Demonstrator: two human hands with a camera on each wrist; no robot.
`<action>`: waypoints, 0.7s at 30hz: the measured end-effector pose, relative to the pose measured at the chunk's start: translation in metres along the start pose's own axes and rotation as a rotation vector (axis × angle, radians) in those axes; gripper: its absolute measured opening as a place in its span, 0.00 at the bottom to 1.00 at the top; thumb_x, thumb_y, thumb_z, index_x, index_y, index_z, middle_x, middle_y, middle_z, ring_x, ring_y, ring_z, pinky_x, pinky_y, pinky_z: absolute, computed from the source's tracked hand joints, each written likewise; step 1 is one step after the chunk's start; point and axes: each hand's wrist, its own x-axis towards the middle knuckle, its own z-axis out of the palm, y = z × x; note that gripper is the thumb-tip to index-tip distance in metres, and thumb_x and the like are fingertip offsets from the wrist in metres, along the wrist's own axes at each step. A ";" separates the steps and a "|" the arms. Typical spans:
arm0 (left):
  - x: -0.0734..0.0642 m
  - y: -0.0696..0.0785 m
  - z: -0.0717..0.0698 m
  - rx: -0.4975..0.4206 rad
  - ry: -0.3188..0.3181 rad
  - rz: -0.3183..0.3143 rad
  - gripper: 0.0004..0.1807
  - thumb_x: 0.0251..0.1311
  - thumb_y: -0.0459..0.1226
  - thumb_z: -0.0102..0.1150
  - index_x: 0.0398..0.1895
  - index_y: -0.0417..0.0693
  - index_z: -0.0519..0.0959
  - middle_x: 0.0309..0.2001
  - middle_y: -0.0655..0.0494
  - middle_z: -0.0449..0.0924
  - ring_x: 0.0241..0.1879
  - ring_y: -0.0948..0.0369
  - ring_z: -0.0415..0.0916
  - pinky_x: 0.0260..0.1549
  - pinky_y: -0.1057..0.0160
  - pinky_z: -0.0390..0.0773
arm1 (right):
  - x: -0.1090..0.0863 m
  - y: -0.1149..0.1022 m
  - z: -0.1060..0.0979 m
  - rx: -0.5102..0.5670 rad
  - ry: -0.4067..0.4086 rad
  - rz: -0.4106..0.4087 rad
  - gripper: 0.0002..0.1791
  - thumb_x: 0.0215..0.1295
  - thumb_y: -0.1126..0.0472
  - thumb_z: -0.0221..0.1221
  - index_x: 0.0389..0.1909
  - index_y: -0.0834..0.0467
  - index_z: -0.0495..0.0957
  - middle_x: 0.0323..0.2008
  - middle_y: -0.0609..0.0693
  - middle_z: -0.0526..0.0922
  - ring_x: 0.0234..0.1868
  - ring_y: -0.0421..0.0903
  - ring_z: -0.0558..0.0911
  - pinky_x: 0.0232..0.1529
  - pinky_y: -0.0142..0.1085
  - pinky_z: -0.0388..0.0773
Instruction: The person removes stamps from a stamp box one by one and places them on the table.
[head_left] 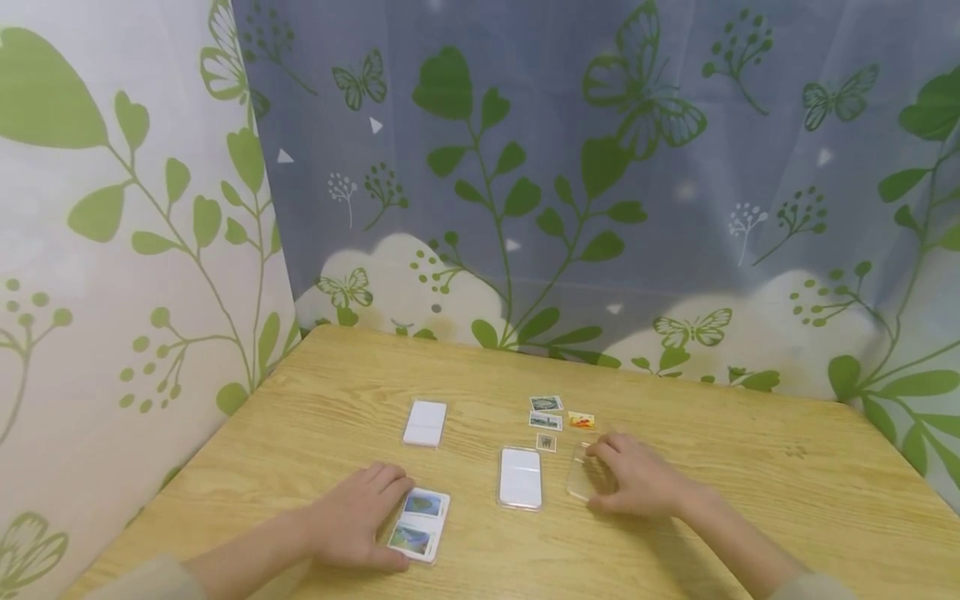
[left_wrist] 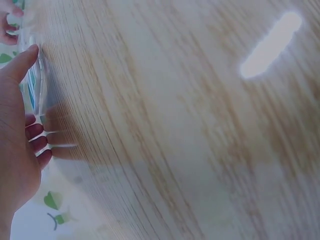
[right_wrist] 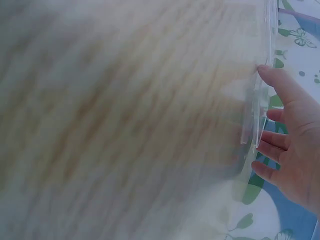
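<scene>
On the near left of the table lies a flat case (head_left: 420,525) with two picture stamps showing blue and green scenes. My left hand (head_left: 360,517) holds it from the left, thumb at its near end and fingers at its far end. In the left wrist view the case's clear edge (left_wrist: 39,85) shows between thumb and fingers. My right hand (head_left: 641,477) spans a clear plastic cover (head_left: 579,477) from the right, fingers at the far end, thumb at the near end. The right wrist view shows this cover's edge (right_wrist: 256,112) between thumb and fingertips.
Between the hands lies a clear case with a white insert (head_left: 520,479). A similar white case (head_left: 425,423) sits farther back left. Several loose stamps (head_left: 546,422) lie beyond the middle case. Patterned curtains (head_left: 487,208) border the wooden table (head_left: 750,500).
</scene>
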 end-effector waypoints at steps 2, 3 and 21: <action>0.000 0.000 0.001 0.006 0.005 0.005 0.48 0.51 0.69 0.45 0.60 0.37 0.65 0.56 0.49 0.66 0.55 0.54 0.63 0.53 0.48 0.67 | 0.000 -0.001 0.001 -0.006 -0.011 -0.003 0.34 0.48 0.43 0.65 0.51 0.62 0.72 0.47 0.55 0.73 0.49 0.55 0.73 0.50 0.53 0.70; 0.000 -0.001 0.002 0.012 0.009 0.008 0.48 0.51 0.69 0.45 0.60 0.37 0.65 0.56 0.49 0.66 0.55 0.54 0.63 0.53 0.48 0.67 | 0.000 -0.001 0.001 -0.007 -0.015 -0.003 0.34 0.49 0.42 0.65 0.51 0.62 0.72 0.47 0.55 0.73 0.49 0.56 0.73 0.50 0.53 0.69; 0.000 0.000 0.000 0.011 0.008 0.009 0.50 0.49 0.70 0.46 0.60 0.37 0.65 0.56 0.49 0.66 0.55 0.54 0.63 0.53 0.48 0.68 | 0.026 -0.027 -0.004 0.219 0.190 0.181 0.24 0.61 0.47 0.58 0.47 0.63 0.77 0.46 0.56 0.77 0.48 0.55 0.75 0.47 0.50 0.74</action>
